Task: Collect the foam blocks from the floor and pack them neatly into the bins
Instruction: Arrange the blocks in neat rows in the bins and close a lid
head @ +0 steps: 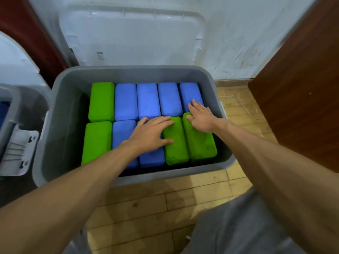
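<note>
The grey bin (60,125) sits mid-frame on the wooden floor (156,208), its foam blocks (147,101) packed side by side in two rows, green and blue. Both hands lie flat, fingers straight and spread, gripping nothing. The left hand (150,132) presses across a blue block and a green block (176,147) in the lower row. The right hand (200,117) rests on the rightmost green block (201,143), fingertips reaching the blue one above. A white lid (132,37) leans on the wall at the top, and a second bin (11,99) shows at the left edge.
</note>
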Motion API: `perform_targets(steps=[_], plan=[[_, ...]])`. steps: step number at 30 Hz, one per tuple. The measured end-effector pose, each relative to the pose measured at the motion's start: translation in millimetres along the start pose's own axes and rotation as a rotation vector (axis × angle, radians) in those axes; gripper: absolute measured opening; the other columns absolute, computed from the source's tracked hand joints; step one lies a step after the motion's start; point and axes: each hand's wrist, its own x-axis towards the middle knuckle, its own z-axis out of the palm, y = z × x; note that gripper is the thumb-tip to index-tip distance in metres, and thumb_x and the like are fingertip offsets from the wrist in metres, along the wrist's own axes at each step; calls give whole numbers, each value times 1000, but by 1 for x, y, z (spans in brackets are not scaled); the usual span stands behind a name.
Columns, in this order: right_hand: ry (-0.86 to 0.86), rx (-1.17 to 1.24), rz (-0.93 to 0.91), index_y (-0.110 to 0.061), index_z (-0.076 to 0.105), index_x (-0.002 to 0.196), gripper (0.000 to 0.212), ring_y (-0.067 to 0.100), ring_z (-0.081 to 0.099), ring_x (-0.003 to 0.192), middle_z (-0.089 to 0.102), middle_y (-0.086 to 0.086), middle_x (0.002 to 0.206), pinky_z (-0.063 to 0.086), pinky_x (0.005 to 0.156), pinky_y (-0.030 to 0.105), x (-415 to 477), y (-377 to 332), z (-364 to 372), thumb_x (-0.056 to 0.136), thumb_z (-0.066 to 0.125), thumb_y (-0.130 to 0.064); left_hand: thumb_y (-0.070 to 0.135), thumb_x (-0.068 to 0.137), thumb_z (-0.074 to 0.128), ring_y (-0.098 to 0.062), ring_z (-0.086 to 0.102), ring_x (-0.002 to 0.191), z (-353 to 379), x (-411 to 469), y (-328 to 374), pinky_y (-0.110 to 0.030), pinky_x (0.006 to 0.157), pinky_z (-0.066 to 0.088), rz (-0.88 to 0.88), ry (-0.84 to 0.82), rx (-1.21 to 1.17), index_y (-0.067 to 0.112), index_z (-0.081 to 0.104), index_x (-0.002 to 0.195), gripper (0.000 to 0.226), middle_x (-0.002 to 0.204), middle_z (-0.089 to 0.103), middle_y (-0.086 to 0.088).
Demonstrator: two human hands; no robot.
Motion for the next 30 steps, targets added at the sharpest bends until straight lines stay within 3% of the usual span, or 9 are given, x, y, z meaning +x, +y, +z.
perform_targets(steps=[7, 10, 13, 17, 20, 27, 30], plan=[[87, -3, 33, -4, 5, 153, 78, 23, -1, 149, -1, 12, 162, 0, 121, 34, -9, -9, 11, 99, 29, -54, 57, 86, 57, -9, 28, 137, -9, 3, 9, -41, 107, 22, -5, -21, 29, 33, 32, 143, 67, 150, 31, 15], [83, -97, 32, -3, 15, 152, 72, 25, 10, 148, 8, 14, 161, 9, 120, 35, -12, -11, 5, 99, 31, -50, 56, 83, 61, -11, 29, 134, -13, 8, 7, -40, 104, 25, 8, -36, 23, 33, 34, 138, 66, 144, 36, 13], [98, -169, 6, -4, 35, 143, 60, 27, 26, 143, 26, 15, 156, 18, 116, 40, -5, -12, -7, 99, 28, -44, 59, 81, 61, -15, 19, 140, -16, 11, 3, -41, 107, 24, 24, -50, 69, 30, 28, 145, 77, 152, 24, 7], [69, -109, -1, -6, 24, 149, 59, 20, 13, 148, 11, 10, 161, 9, 119, 44, 10, -15, -12, 99, 22, -36, 70, 80, 54, -17, -4, 148, -11, 11, -5, -43, 115, 10, -19, -123, 72, 37, 11, 151, 90, 161, 0, 5], [86, -117, 5, -6, 9, 153, 60, 20, 2, 149, 1, 9, 162, 3, 120, 42, 14, -15, -5, 101, 19, -33, 71, 80, 51, -17, -7, 148, -7, 11, -4, -43, 116, 7, -26, -122, 62, 42, 10, 150, 87, 162, -2, 5], [377, -136, -56, -10, 18, 153, 55, 15, 5, 149, 16, 2, 161, -5, 120, 45, -3, -10, 22, 103, 22, -32, 79, 81, 29, -14, -8, 148, -4, 4, -7, -38, 116, 9, -18, -104, 184, 43, 1, 151, 84, 161, -5, 9], [388, -137, -48, -12, 12, 154, 57, 15, 1, 149, 11, 1, 162, -6, 121, 45, -1, -10, 27, 102, 20, -34, 80, 80, 30, -12, -8, 148, -10, 3, -9, -39, 116, 8, -1, -119, 191, 43, 1, 151, 85, 161, -5, 11]])
